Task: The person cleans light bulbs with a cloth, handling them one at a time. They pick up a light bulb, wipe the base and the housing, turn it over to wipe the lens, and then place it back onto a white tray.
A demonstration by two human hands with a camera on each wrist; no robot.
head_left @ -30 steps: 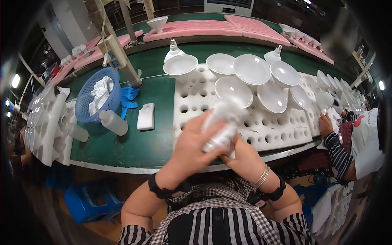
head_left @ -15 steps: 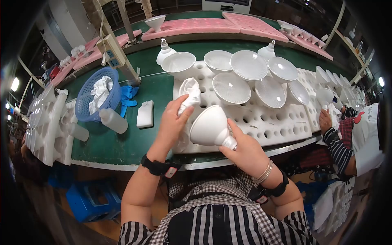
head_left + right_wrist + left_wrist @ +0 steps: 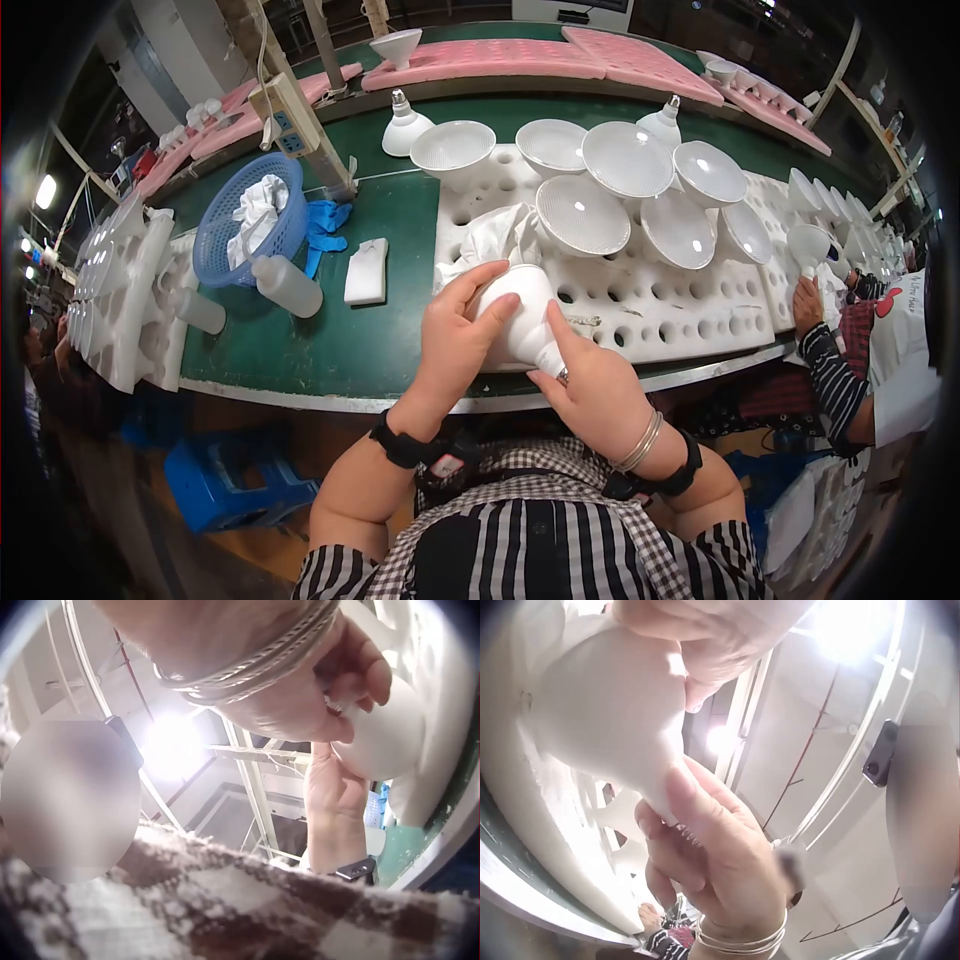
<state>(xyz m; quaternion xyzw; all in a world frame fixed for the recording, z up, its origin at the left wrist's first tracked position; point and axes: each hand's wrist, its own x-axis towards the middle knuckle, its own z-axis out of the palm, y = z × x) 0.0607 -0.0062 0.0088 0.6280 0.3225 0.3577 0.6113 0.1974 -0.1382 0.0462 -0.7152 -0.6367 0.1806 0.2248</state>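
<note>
Between the two hands is a white lamp [image 3: 520, 318], its screw base toward the person's body. The right hand [image 3: 600, 395] pinches it at the narrow neck and base; in the left wrist view the right hand's fingers [image 3: 712, 847] curl round the metal thread. The left hand [image 3: 450, 335] grips the wide part, thumb on the near side. A white cloth [image 3: 500, 238] lies against the lamp's far side, by the left fingertips. Most of the lamp's front face is hidden. Several lamps [image 3: 583, 215] rest face up on a white foam tray [image 3: 690, 320].
A blue basket [image 3: 208, 235] with white cloth, blue gloves [image 3: 325, 232], a white bottle [image 3: 288, 287] and a white pad [image 3: 367, 272] are on the green table to the left. Pink trays [image 3: 490, 62] line the back. Another person's hand [image 3: 806, 305] is at right.
The left hand, apart from the lamp half a second ago with bunched cloth, has come against the lamp and now grips it. The cloth is spread behind the lamp, which has tilted.
</note>
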